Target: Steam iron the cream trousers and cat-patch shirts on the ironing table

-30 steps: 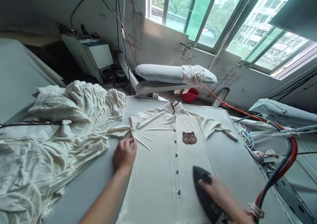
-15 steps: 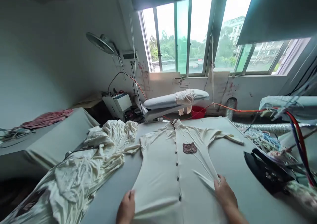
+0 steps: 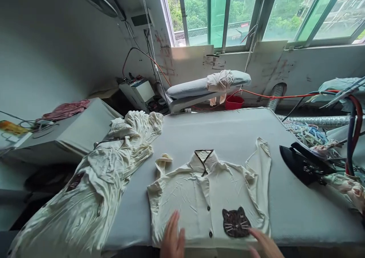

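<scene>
Left hand (image 3: 172,237) is lying over the shirt front, fingers straight and close together, thumb standing off; can't tell if it's pressing. Right hand (image 3: 266,244) is pointing a finger at the cat patch's (image 3: 236,223) lower right edge; can't tell if it's pinching cloth. Cream shirt (image 3: 186,201) is lying buttons-up on the table (image 3: 216,130), running over the near edge, collar facing the window (image 3: 196,14). Black iron (image 3: 303,164) is sitting right; crumpled cream garments (image 3: 114,182) are lying left.

Daylight is coming through the window (image 3: 218,22), the left wall (image 3: 34,52) is lying in shadow, the fingers (image 3: 172,227) are blurring slightly, and the edges are stretching
</scene>
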A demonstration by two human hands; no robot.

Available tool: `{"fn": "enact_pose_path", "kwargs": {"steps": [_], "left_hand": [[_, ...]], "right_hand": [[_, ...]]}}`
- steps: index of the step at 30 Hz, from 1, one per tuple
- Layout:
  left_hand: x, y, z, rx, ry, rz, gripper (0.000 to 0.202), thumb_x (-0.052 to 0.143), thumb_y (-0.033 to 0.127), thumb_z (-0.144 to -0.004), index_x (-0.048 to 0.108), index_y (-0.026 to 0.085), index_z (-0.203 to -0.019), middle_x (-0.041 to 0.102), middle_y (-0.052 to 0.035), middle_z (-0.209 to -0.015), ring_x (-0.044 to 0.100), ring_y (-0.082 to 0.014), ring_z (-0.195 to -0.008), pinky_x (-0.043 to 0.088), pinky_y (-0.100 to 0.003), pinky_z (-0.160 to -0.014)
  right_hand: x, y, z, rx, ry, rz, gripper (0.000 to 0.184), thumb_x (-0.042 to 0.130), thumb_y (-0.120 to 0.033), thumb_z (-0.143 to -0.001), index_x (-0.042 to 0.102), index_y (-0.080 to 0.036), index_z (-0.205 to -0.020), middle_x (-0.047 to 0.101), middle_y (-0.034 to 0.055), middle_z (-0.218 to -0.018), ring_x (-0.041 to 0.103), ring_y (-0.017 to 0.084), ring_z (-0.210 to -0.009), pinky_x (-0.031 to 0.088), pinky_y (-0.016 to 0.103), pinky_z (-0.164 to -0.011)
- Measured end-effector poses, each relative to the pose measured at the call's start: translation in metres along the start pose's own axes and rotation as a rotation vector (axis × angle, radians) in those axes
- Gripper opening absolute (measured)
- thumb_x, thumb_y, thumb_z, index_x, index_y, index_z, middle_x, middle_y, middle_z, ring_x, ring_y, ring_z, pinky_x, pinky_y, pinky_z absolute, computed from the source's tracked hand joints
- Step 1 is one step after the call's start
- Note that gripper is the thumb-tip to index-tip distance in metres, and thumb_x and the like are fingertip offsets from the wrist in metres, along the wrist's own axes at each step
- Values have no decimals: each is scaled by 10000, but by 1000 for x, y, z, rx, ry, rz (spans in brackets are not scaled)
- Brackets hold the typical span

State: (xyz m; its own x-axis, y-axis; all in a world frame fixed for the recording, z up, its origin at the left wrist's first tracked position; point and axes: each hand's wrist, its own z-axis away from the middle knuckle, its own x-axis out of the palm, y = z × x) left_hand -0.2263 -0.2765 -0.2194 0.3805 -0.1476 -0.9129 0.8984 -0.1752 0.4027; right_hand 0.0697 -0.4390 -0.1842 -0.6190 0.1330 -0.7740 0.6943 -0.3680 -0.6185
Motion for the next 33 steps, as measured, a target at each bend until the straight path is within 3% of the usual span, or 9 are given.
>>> {"fn": "enact_pose_path", "kwargs": {"steps": [4, 7, 12, 17, 20, 24, 27, 30, 33], "left_hand": [[-27, 28, -127, 200, 151, -92, 470, 397, 231, -913, 654, 191, -1304, 583, -112, -1445, 469, -276, -1399, 362, -465, -1174], [-62, 8, -189, 171, 188, -183, 342, 464, 329, -929, 712, 191, -1119, 711, -137, -1213, 610, -301, -1183, 414, -444, -1062], [-103, -59, -212, 322, -168, -338, 410, 492, 565, -918, 704, 242, -780, 732, -70, -797, 672, -272, -828, 438, -382, -845], [-104, -80, -234, 285, -91, -225, 375, 498, 554, -889, 695, 274, -735, 737, -53, -807, 663, -279, -825, 425, -399, -861], [-85, -18, -246, 372, 24, 22, 301, 464, 450, -909, 709, 280, -869, 752, -61, -974, 656, -273, -983, 411, -398, -962], [-46, 130, -257, 409, -90, 192, 320, 462, 410, -947, 692, 241, -1091, 725, -104, -1142, 620, -263, -1144, 415, -371, -992], [-17, 215, -274, 254, -308, 53, 353, 569, 477, -906, 705, 201, -1080, 746, -131, -1067, 669, -297, -1043, 445, -378, -885], [-4, 237, -295, 247, -390, -17, 303, 494, 407, -966, 716, 204, -1000, 758, -123, -1008, 698, -268, -925, 436, -343, -777], [-13, 220, -304, 318, -328, -59, 278, 471, 376, -988, 695, 213, -1017, 759, -96, -978, 692, -244, -910, 417, -340, -817]], "right_hand": [[1, -97, -122, -488, -253, 167, 483, 495, -221, -921, 570, -244, -1398, 553, 116, -1447, 469, 315, -1361, 380, 486, -1137], [8, -156, -215, -261, -207, 167, 412, 469, -189, -923, 624, -236, -1302, 606, 108, -1360, 583, 260, -1204, 444, 386, -1017], [37, -193, -308, 105, -185, 24, 394, 666, -200, -814, 635, -182, -1206, 653, 125, -1247, 622, 235, -1086, 443, 293, -863], [54, -199, -343, 136, -144, -46, 181, 630, -274, -880, 667, -183, -1032, 720, 81, -1053, 657, 199, -942, 453, 275, -802], [27, -163, -331, 40, -24, -124, 219, 553, -226, -903, 643, -205, -1102, 702, 58, -1139, 645, 163, -1025, 466, 244, -874], [-42, -71, -279, 132, 207, -8, 291, 424, -178, -898, 623, -175, -1109, 683, 96, -1152, 637, 198, -1057, 451, 308, -926], [-88, -7, -240, 260, -59, 215, 242, 577, -370, -864, 649, -188, -1007, 712, 61, -953, 653, 228, -900, 436, 312, -797], [-120, 32, -221, 369, -308, 233, 179, 636, -365, -817, 655, -192, -858, 715, 40, -853, 651, 218, -836, 399, 280, -706], [-134, 39, -222, 540, -196, 249, 207, 600, -401, -857, 648, -200, -839, 715, 45, -862, 646, 217, -816, 397, 287, -694]]}}
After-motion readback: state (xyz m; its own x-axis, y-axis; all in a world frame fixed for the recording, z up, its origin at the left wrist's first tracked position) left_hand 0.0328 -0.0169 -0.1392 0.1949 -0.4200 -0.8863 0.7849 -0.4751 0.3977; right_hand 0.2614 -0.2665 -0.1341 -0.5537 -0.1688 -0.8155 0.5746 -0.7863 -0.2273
